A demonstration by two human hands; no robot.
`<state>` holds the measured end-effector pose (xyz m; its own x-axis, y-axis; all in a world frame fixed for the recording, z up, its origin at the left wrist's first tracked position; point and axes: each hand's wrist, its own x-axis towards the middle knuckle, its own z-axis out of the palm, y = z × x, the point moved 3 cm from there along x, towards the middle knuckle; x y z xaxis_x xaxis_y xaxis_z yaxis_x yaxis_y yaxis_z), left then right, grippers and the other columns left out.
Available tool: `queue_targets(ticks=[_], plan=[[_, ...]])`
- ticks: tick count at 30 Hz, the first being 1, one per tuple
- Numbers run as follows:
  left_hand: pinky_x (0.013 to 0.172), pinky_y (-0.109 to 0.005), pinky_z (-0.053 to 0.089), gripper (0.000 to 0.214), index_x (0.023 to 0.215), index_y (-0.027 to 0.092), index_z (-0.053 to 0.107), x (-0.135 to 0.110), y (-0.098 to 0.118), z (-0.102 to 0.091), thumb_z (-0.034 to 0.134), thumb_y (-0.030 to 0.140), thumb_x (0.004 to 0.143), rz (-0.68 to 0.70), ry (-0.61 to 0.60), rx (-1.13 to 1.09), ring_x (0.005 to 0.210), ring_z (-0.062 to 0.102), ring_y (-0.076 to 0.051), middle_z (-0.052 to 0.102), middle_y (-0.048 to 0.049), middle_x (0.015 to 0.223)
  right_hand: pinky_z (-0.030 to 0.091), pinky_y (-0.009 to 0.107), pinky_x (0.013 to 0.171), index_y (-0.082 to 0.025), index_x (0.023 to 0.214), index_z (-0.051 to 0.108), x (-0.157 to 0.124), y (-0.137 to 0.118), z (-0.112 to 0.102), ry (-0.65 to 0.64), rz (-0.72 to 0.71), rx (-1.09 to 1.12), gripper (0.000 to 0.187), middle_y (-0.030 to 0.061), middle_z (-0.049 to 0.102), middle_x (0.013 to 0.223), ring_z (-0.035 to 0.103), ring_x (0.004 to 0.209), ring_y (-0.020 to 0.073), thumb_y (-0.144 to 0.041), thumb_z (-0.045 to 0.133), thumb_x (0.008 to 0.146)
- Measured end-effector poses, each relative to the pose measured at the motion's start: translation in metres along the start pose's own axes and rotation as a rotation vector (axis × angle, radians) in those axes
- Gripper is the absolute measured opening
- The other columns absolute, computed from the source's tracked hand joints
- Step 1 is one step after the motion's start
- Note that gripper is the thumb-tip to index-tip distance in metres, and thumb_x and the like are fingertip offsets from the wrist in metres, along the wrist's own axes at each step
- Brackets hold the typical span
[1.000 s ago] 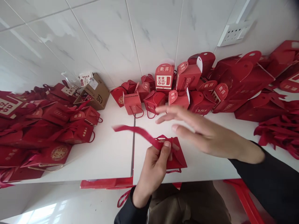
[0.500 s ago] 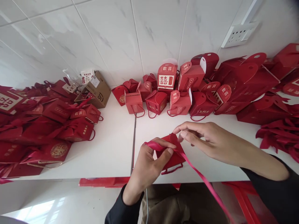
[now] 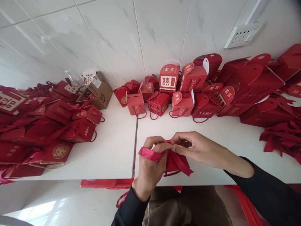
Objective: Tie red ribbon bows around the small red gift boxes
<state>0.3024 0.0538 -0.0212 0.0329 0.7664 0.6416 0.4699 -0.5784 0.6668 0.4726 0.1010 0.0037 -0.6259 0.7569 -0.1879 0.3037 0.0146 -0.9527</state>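
A small red gift box (image 3: 173, 165) with a cord handle stands near the table's front edge, partly covered by my hands. Over its top, my left hand (image 3: 152, 166) is closed on a pink-red ribbon (image 3: 151, 154), which loops round the outside of its fingers. One ribbon end slants down over the box's right side, and a further piece hangs below the table edge by the left sleeve. My right hand (image 3: 189, 145) pinches with thumb and forefinger at the same spot, touching the left fingertips. The ribbon between the fingertips is mostly hidden.
Several red boxes (image 3: 156, 105) line the back of the white table (image 3: 113, 147). More boxes with bows (image 3: 54, 110) pile up at the left, beside an open cardboard box (image 3: 101, 91). Loose ribbons (image 3: 282, 136) lie heaped at the right. A power socket (image 3: 243, 35) is on the wall.
My right hand has come in to the left and down, meeting the left fingertips. The long ribbon tail that trailed down to the right is gone from there; ribbon now loops round my left fingers.
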Motion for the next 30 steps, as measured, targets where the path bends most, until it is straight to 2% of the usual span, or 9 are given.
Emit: queue_targets(ticks=[4, 9, 12, 15, 20, 22, 25, 28, 30], plan=[[0.078, -0.021, 0.057, 0.024, 0.096, 0.024, 0.071, -0.005, 0.001, -0.001, 0.064, 0.001, 0.091, -0.008, -0.003, -0.052, 0.089, 0.070, -0.011, 0.063, -0.0008, 0.101, 0.042, 0.027, 0.069, -0.021, 0.092, 0.063, -0.001, -0.002, -0.004, 0.046, -0.048, 0.063, 0.016, -0.0025, 0.060, 0.086, 0.053, 0.075, 0.0127, -0.035, 0.063, 0.098], [0.093, -0.028, 0.056, 0.033, 0.126, 0.025, 0.068, -0.015, 0.004, -0.004, 0.062, 0.010, 0.098, 0.009, -0.116, -0.047, 0.109, 0.066, -0.015, 0.065, -0.0050, 0.114, 0.038, 0.025, 0.059, -0.023, 0.090, 0.061, -0.005, -0.006, -0.011, 0.166, -0.067, 0.040, 0.019, -0.0051, 0.050, 0.072, 0.046, 0.063, 0.0119, -0.040, 0.061, 0.099], [0.106, -0.030, 0.050, 0.043, 0.143, 0.026, 0.059, -0.022, 0.005, -0.010, 0.055, 0.013, 0.102, -0.006, -0.151, 0.020, 0.123, 0.060, -0.016, 0.064, -0.0065, 0.127, 0.035, 0.025, 0.053, -0.025, 0.092, 0.065, -0.015, -0.004, -0.018, 0.204, -0.041, -0.053, 0.025, -0.0059, 0.044, 0.066, 0.041, 0.058, 0.0120, -0.049, 0.062, 0.098], [0.107, -0.029, 0.048, 0.045, 0.146, 0.030, 0.057, -0.032, 0.006, -0.019, 0.053, 0.014, 0.104, -0.082, -0.131, 0.093, 0.126, 0.057, -0.016, 0.062, -0.0053, 0.131, 0.031, 0.026, 0.049, -0.028, 0.092, 0.068, -0.028, 0.005, -0.031, 0.288, 0.015, -0.225, 0.030, -0.0057, 0.038, 0.062, 0.036, 0.054, 0.0126, -0.057, 0.062, 0.096], [0.083, -0.026, 0.050, 0.025, 0.115, 0.027, 0.074, -0.054, -0.004, -0.034, 0.050, 0.027, 0.106, -0.452, -0.017, 0.085, 0.097, 0.062, -0.014, 0.065, -0.0030, 0.102, 0.030, 0.027, 0.046, -0.028, 0.090, 0.068, -0.044, 0.039, -0.048, 0.354, 0.145, -0.363, 0.040, -0.0051, 0.039, 0.059, 0.034, 0.050, 0.0133, -0.068, 0.062, 0.091], [0.076, -0.027, 0.048, 0.029, 0.106, 0.023, 0.076, -0.061, -0.010, -0.035, 0.053, 0.040, 0.105, -0.660, -0.014, -0.018, 0.085, 0.060, -0.015, 0.065, -0.0033, 0.089, 0.032, 0.027, 0.045, -0.029, 0.092, 0.068, -0.045, 0.052, -0.049, 0.327, 0.189, -0.348, 0.042, -0.0049, 0.041, 0.059, 0.036, 0.049, 0.0136, -0.070, 0.061, 0.091], [0.073, -0.029, 0.047, 0.039, 0.112, 0.021, 0.077, -0.066, -0.017, -0.033, 0.061, 0.054, 0.098, -0.977, 0.040, -0.323, 0.075, 0.055, -0.014, 0.064, -0.0024, 0.077, 0.040, 0.029, 0.048, -0.030, 0.105, 0.070, -0.042, 0.062, -0.048, 0.269, 0.225, -0.348, 0.045, -0.0035, 0.048, 0.063, 0.043, 0.050, 0.0153, -0.071, 0.058, 0.092], [0.074, -0.030, 0.049, 0.034, 0.104, 0.022, 0.079, -0.062, -0.014, -0.033, 0.073, 0.053, 0.090, -1.141, 0.137, -0.673, 0.079, 0.057, -0.013, 0.072, -0.0068, 0.115, 0.052, 0.034, 0.064, -0.032, 0.117, 0.071, -0.039, 0.057, -0.048, 0.365, 0.130, -0.434, 0.048, 0.0053, 0.068, 0.096, 0.063, 0.076, 0.0231, -0.069, 0.060, 0.089], [0.075, -0.031, 0.050, 0.030, 0.098, 0.022, 0.080, -0.058, -0.010, -0.035, 0.077, 0.050, 0.087, -1.151, 0.159, -0.743, 0.088, 0.060, -0.015, 0.063, -0.0072, 0.143, 0.051, 0.036, 0.069, -0.029, 0.110, 0.072, -0.040, 0.050, -0.047, 0.526, 0.064, -0.498, 0.047, 0.0089, 0.069, 0.112, 0.064, 0.091, 0.0280, -0.068, 0.059, 0.088]])
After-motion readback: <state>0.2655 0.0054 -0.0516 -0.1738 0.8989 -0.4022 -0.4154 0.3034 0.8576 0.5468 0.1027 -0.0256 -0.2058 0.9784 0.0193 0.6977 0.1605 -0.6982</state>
